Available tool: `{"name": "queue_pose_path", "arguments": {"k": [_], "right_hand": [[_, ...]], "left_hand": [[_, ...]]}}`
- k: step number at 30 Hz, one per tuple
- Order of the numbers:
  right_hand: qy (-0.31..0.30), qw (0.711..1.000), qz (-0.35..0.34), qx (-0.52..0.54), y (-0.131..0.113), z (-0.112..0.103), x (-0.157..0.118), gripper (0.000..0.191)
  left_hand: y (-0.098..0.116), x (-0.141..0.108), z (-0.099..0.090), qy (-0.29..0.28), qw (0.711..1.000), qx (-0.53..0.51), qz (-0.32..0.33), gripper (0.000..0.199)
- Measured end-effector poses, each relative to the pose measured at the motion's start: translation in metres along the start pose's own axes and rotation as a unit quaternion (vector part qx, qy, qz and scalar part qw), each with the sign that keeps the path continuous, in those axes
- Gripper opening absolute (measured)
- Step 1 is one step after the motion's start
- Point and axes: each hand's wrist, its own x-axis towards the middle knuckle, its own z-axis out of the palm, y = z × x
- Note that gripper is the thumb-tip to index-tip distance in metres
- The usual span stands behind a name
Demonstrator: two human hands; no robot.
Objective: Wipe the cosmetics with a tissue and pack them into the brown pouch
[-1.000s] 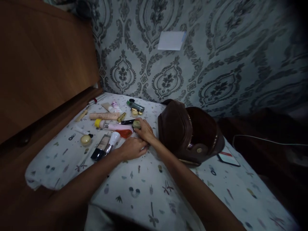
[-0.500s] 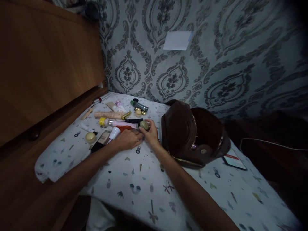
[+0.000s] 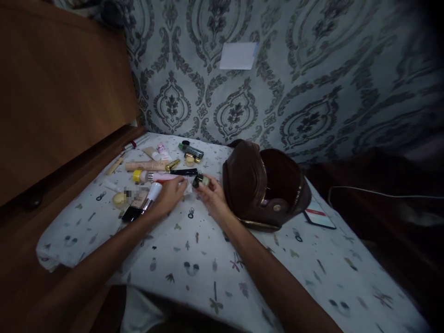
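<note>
Between the thumb and fingers of my right hand (image 3: 214,198) is a small dark-lidded jar (image 3: 199,181), held just above the cloth. My left hand (image 3: 170,193) lies a little to the left, its fingers curled together by the end of a pink tube with a yellow cap (image 3: 140,175); whatever they pinch is hidden. A black pen-like tube (image 3: 185,171) lies just beyond both hands. Beside the left wrist are a white-and-silver tube (image 3: 151,194) and a flat bottle with a black cap (image 3: 132,213). A brown leather bag (image 3: 243,180) stands unzipped right of my right hand.
Farther back lie a long beige tube (image 3: 145,165), a gold lipstick-like tube (image 3: 172,164), a green-capped bottle (image 3: 191,151) and a small cream jar (image 3: 189,160). A round yellowish jar (image 3: 120,200) sits left. A phone (image 3: 321,215) rests behind the bag; a wooden cabinet (image 3: 69,83) borders the left.
My left hand has drawn back to the left, away from my right hand. The jar in my right hand now shows its dark lid. The whole view has shifted slightly.
</note>
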Motion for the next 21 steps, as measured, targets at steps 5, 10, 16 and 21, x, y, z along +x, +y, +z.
{"name": "queue_pose_path", "arguments": {"k": [5,10,16,21], "right_hand": [[-0.008,0.999,0.014,0.045,0.004,0.008,-0.004,0.053],[-0.008,0.999,-0.008,-0.038,0.01,0.004,-0.005,0.053],[0.002,0.998,-0.022,-0.055,0.006,0.003,-0.003,0.052],[-0.012,1.0,-0.01,-0.005,0.002,0.009,-0.006,0.046]], "left_hand": [[0.009,0.008,0.008,0.13,0.956,-0.255,-0.057,0.043],[0.027,0.001,0.023,0.096,0.962,-0.254,0.022,0.034],[0.031,0.001,0.033,0.14,0.95,-0.279,0.002,0.031],[0.028,0.003,0.029,0.155,0.931,-0.329,-0.006,0.033]]}}
